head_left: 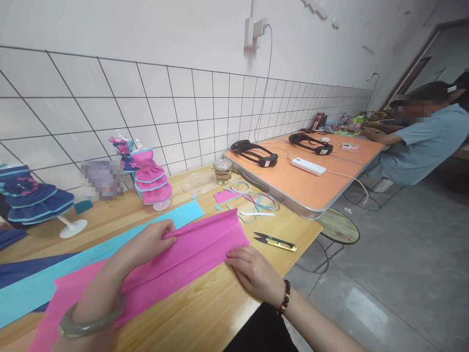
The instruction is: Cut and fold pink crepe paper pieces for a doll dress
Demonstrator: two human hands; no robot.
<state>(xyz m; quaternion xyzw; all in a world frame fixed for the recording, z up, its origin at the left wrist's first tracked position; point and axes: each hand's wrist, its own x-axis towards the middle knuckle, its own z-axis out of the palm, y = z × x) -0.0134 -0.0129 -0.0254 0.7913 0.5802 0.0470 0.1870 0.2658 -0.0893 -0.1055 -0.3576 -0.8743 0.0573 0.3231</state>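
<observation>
A long piece of pink fabric (205, 244) lies on the wooden table, with creases running along its length. At its upper edge, my left hand (157, 239) pinches the fabric between thumb and fingers. My right hand (252, 269) grips the lower edge near the right end, its fingertips bent over the cloth and its thumb mostly hidden. Under the pink piece runs a light blue fabric strip (188, 213), and dark blue fabric (32, 269) shows beside it. Thread snips (274, 241) lie to the right of the cloth.
Small dress forms in ruffled dresses, one pink (152, 178) and one navy (36, 203), stand along the wall. A glass of liquid (222, 171) and tangled ribbons (262, 201) lie behind the cloth. Headsets (256, 154) and a power bank (308, 166) rest on the orange table (278, 183). A person (428, 142) sits beyond.
</observation>
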